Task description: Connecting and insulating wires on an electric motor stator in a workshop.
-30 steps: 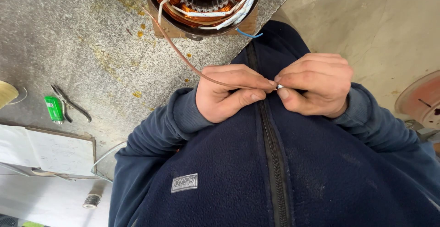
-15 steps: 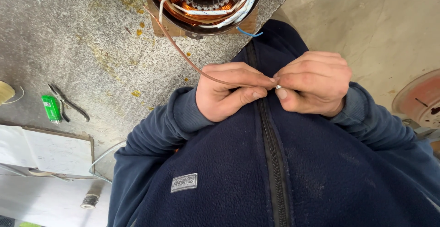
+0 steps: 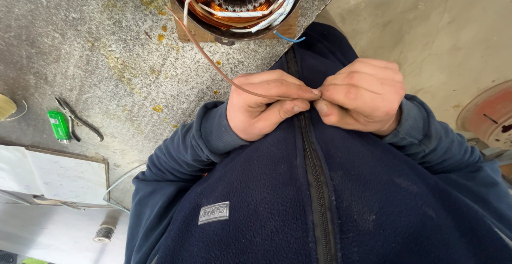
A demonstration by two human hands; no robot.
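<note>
The brown wire (image 3: 213,64) runs from the round motor part (image 3: 237,5) to both hands. The left hand (image 3: 266,109) and right hand (image 3: 362,96) pinch its end. Pliers (image 3: 80,120) and a green lighter (image 3: 58,125) lie well apart.

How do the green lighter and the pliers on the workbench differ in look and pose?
The green lighter is a short, blocky, bright green piece; the pliers are longer, slim and dark metal-grey. The green lighter is one closed body, while the pliers have two handles spread apart. The green lighter lies nearly upright in the view; the pliers run on a diagonal. Both lie flat on the grey workbench, side by side, away from both hands.
</note>
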